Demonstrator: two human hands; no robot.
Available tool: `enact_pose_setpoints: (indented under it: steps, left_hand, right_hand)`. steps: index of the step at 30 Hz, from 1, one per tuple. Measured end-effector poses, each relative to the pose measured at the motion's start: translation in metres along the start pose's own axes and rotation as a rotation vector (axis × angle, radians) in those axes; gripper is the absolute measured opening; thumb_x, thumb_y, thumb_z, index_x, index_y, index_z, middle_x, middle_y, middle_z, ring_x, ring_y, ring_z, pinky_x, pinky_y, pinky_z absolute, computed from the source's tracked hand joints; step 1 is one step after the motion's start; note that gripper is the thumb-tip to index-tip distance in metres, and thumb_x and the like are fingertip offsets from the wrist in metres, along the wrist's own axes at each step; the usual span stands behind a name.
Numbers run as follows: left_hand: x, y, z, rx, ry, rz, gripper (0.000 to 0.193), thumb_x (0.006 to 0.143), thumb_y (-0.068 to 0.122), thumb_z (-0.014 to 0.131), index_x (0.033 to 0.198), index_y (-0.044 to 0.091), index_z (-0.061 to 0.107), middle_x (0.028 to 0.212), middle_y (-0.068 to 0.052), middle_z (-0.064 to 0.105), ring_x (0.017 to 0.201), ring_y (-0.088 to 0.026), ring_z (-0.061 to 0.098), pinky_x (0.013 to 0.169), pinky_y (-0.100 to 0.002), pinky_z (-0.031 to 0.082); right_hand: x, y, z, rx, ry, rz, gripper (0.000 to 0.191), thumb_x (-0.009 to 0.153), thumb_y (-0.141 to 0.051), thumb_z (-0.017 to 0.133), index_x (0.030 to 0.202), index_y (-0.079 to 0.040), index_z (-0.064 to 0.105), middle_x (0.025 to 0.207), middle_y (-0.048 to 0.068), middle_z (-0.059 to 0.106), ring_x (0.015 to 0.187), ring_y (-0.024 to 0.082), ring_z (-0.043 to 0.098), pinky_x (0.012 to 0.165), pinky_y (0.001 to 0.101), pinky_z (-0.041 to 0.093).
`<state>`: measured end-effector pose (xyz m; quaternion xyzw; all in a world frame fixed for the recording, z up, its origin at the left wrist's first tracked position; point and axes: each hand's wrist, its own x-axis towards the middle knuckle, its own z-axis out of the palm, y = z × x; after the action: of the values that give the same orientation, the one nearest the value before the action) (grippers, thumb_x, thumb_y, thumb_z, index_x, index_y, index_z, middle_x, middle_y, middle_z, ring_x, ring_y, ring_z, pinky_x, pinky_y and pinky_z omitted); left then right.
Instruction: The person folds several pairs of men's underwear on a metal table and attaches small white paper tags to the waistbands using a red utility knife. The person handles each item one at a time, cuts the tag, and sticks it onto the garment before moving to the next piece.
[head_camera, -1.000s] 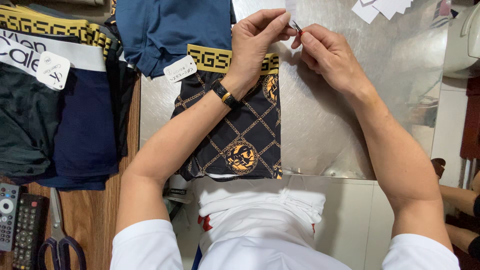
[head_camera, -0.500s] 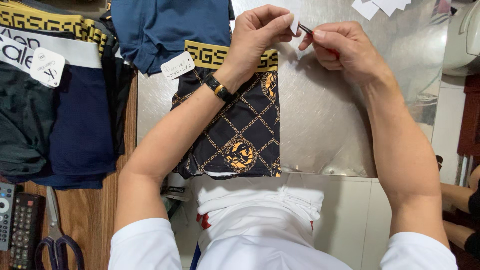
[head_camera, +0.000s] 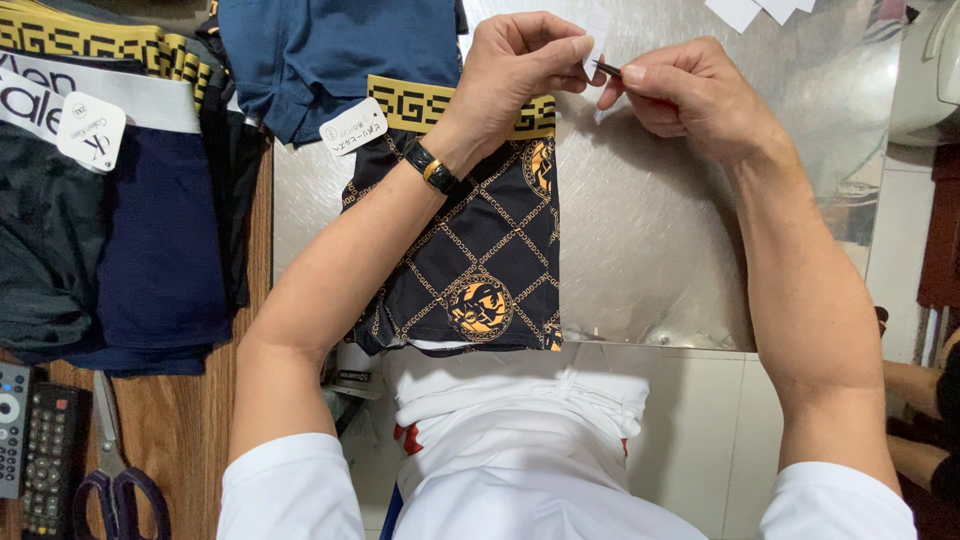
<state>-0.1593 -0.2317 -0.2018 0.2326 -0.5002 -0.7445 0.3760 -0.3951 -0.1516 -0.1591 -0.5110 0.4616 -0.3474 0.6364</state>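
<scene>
Paper tag (head_camera: 597, 30) pinched between both hands — left hand (head_camera: 520, 70), right hand (head_camera: 690, 95) — fingers closed, raised.

The table (head_camera: 650, 250) is brushed metal, shiny and faintly scratched, beside matt grained wood (head_camera: 190, 430). The patterned shorts (head_camera: 480, 260) look like smooth, slightly sheeny cloth with a woven gold waistband. The left hand (head_camera: 515, 70) pinches a small matt paper tag (head_camera: 597, 30); the scissors (head_camera: 115, 470) have glossy plastic handles.
</scene>
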Motion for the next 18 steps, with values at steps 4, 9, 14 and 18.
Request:
enact_pose_setpoints:
  steps: [4,9,14,18]
  left_hand:
    - [-0.001,0.001,0.001,-0.008,-0.001,-0.006,0.020,0.097,0.016,0.076,0.105,-0.002,0.075,0.090,-0.009,0.077,0.081,-0.014,0.077,0.079,-0.027,0.066]
    - [-0.001,0.002,0.001,0.027,0.002,0.013,0.019,0.097,0.016,0.075,0.105,-0.001,0.075,0.092,-0.009,0.079,0.082,-0.015,0.078,0.079,-0.028,0.067]
    - [0.000,0.000,0.002,-0.065,0.061,0.057,0.017,0.099,0.015,0.072,0.105,-0.001,0.075,0.096,-0.011,0.080,0.087,-0.016,0.079,0.084,-0.028,0.066]
    - [0.003,-0.005,0.003,-0.056,0.138,0.087,0.015,0.098,0.011,0.074,0.105,-0.002,0.076,0.097,-0.011,0.078,0.087,-0.015,0.076,0.085,-0.029,0.066]
  right_hand:
    - [-0.001,0.000,0.001,-0.032,0.016,-0.018,0.031,0.107,-0.026,0.060,0.103,0.002,0.073,0.060,-0.005,0.040,0.051,0.004,0.028,0.044,0.0237,0.020]
    - [-0.001,0.001,0.000,-0.050,0.014,-0.039,0.031,0.108,-0.027,0.060,0.103,0.001,0.073,0.060,-0.005,0.039,0.051,0.004,0.028,0.045,0.0238,0.020]
    - [0.000,-0.002,0.005,0.066,0.039,-0.074,0.031,0.110,-0.029,0.057,0.105,0.000,0.070,0.062,-0.005,0.040,0.053,0.004,0.030,0.048,0.0237,0.022]
    - [0.002,-0.003,0.019,0.017,0.106,-0.085,0.031,0.113,-0.029,0.054,0.110,-0.002,0.069,0.066,-0.005,0.043,0.057,0.004,0.034,0.051,0.0230,0.025]
